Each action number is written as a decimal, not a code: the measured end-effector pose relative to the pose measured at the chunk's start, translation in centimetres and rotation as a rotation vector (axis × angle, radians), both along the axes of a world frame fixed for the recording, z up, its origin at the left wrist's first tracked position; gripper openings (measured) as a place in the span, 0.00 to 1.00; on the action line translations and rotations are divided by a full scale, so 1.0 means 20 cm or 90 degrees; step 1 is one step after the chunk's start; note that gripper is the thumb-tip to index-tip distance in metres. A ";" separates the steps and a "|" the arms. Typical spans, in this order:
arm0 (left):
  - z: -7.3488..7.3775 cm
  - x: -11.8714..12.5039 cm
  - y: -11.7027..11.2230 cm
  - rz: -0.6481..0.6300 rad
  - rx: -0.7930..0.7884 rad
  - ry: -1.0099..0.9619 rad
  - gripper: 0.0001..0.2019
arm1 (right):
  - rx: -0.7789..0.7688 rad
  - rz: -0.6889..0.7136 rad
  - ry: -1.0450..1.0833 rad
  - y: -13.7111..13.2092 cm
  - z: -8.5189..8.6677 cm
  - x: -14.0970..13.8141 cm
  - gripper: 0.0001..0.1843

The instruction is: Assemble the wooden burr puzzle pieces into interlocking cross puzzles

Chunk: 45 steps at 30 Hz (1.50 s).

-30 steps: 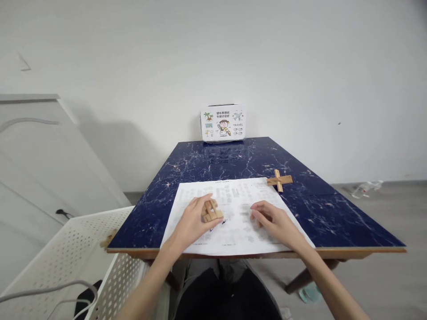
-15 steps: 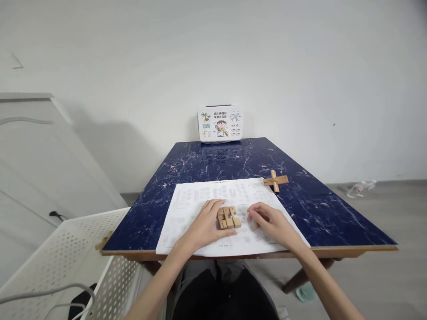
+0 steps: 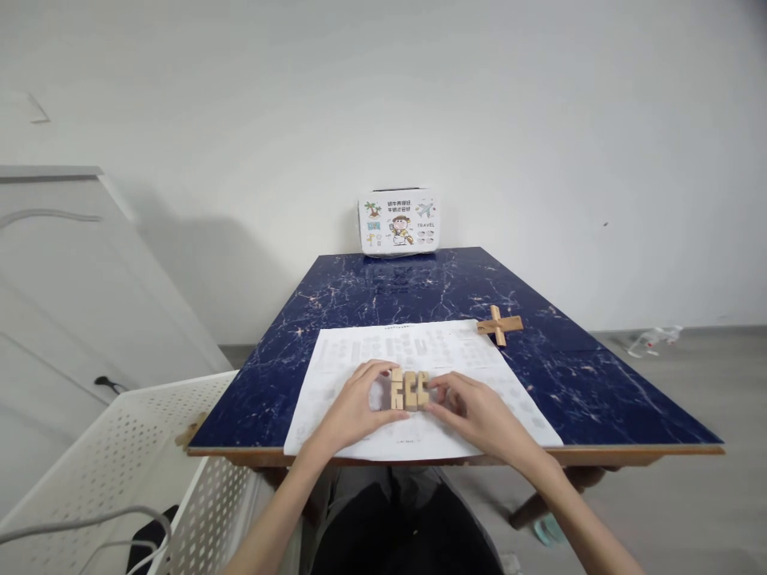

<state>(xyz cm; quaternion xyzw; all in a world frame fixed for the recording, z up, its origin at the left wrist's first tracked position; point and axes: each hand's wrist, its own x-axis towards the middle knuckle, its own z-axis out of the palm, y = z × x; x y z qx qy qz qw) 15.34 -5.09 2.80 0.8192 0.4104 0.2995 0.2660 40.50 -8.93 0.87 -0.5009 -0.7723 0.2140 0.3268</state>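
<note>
Small, pale, notched wooden blocks [image 3: 410, 399] in a row between two hands, on a white printed paper sheet [image 3: 339, 347] over a dark-blue marbled desk [image 3: 407, 291].
Expect light, stiff pieces, probably dry rather than slippery and hard to break by hand, though narrow and apt to tip or slide if pushed unevenly; take hold by the flat outer faces or the near and far ends, clear of the notches. See the left hand [image 3: 351, 411] with grip spread to about block length, seemingly pinching the leftmost block end to end, and the right hand [image 3: 479, 407] with grip partly drawn in at the rightmost block; cannot tell whether closed on it. Compared with half a second ago, now distinct as three narrow blocks rather than one tighter cluster, and met by the right hand, then apart from them.
</note>
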 end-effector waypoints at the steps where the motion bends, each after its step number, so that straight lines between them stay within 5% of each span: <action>1: 0.00 0.00 0.00 -0.003 -0.004 -0.011 0.33 | 0.009 -0.003 -0.012 0.00 0.00 -0.01 0.12; 9: 0.00 -0.01 0.00 0.003 0.004 -0.053 0.34 | 0.015 -0.038 0.011 0.00 0.00 -0.04 0.09; 17: 0.00 -0.01 -0.01 0.016 -0.023 -0.061 0.33 | -0.241 0.062 0.525 -0.05 0.10 -0.07 0.18; 21: 0.00 -0.01 -0.01 0.017 -0.022 -0.066 0.33 | -0.289 0.101 0.632 -0.05 0.11 -0.13 0.16; 31: 0.01 -0.01 -0.02 0.020 -0.018 -0.067 0.32 | -0.273 0.063 0.516 -0.02 0.14 -0.19 0.24; 45: 0.02 -0.01 -0.03 0.004 -0.029 -0.099 0.29 | -0.101 0.119 0.317 -0.03 0.14 -0.23 0.12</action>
